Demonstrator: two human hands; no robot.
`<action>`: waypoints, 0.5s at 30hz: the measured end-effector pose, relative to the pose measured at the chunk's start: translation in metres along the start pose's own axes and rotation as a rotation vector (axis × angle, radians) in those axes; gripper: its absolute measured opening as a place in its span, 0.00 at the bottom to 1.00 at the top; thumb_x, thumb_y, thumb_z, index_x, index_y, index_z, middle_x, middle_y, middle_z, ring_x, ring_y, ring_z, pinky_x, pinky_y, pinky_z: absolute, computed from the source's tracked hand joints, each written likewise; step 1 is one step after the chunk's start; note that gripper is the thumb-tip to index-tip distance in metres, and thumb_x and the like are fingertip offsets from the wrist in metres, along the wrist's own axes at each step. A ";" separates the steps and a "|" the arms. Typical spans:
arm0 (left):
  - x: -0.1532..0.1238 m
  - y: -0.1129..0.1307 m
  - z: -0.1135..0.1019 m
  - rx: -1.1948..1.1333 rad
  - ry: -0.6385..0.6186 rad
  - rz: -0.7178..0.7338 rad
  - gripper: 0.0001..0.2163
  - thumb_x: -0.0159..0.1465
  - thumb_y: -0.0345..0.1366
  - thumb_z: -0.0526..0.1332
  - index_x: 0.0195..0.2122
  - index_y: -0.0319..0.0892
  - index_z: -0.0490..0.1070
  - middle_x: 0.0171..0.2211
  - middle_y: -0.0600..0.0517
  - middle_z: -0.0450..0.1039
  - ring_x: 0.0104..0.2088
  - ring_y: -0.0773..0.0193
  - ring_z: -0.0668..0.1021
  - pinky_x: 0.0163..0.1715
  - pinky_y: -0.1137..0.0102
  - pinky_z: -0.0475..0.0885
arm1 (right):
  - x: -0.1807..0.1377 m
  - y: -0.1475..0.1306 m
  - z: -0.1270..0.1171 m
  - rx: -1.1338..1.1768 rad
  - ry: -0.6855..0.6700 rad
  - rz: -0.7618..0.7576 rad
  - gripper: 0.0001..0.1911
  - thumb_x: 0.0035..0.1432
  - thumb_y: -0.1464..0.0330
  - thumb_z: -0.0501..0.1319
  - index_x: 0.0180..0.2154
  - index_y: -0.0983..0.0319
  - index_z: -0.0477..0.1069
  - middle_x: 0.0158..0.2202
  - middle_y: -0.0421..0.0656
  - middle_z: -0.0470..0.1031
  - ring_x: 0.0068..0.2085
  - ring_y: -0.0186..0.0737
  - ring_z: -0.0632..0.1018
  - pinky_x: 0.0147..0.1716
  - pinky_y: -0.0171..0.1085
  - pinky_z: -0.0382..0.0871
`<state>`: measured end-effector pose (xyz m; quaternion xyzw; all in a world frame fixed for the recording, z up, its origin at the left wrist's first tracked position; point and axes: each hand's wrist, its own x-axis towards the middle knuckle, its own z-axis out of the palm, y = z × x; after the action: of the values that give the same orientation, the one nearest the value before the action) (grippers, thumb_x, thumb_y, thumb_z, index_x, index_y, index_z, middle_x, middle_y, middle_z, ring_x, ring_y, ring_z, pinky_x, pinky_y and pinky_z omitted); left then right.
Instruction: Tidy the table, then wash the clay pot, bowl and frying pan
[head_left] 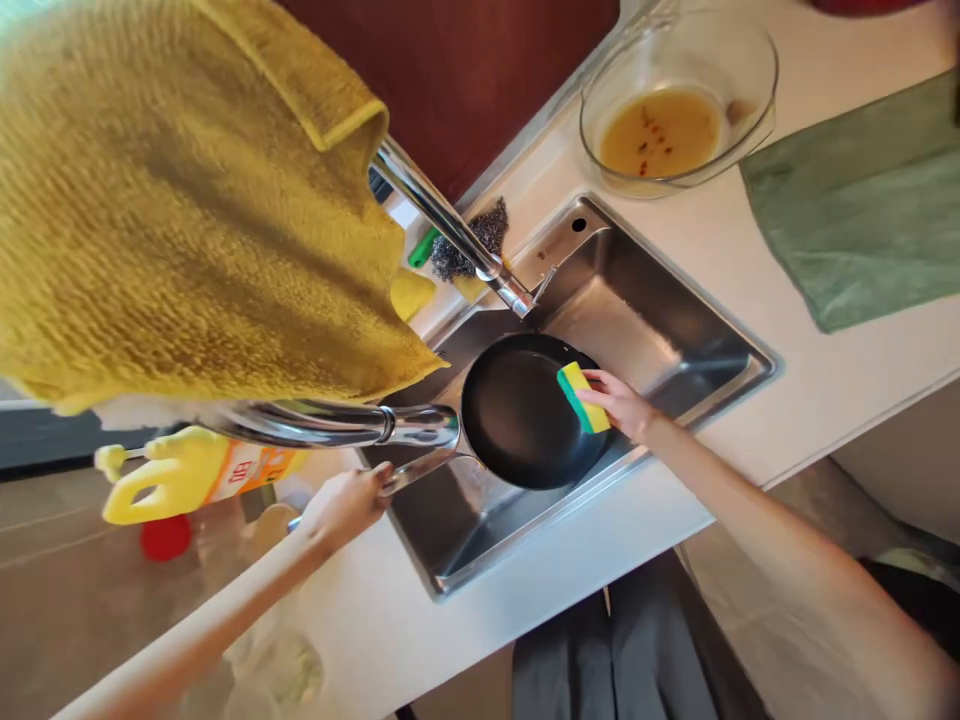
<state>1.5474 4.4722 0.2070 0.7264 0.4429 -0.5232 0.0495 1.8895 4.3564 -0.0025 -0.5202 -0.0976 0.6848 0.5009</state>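
A black frying pan (525, 415) is held over the steel sink (652, 310), its dark inside facing up. My left hand (349, 510) is closed around the pan's metal handle (420, 470) at the sink's left side. In my right hand (615, 405) is a yellow and green sponge (583, 398), at the right side of the pan's inside, green face toward the pan. The chrome faucet (420, 425) ends beside the pan, close to where the handle joins. Whether water runs from it I cannot tell.
A yellow towel (187, 220) hangs over the faucet and hides much of the upper left. Behind the sink lies a steel scourer (487, 230). A glass bowl (667, 130) with brownish liquid and a green cloth (862, 210) are at right. A yellow bottle (180, 475) stands left.
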 end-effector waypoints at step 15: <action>0.136 0.101 0.169 -0.475 0.145 0.111 0.10 0.64 0.35 0.51 0.42 0.44 0.69 0.38 0.43 0.79 0.41 0.54 0.81 0.36 0.68 0.70 | 0.127 0.061 0.018 -1.646 0.491 -0.222 0.22 0.61 0.69 0.54 0.58 0.62 0.61 0.52 0.56 0.66 0.52 0.53 0.69 0.45 0.48 0.65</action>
<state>1.5049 4.4014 -0.0180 0.7533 0.5152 -0.3474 0.2154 1.8445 4.4344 -0.1120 -0.8380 -0.5016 0.2117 0.0359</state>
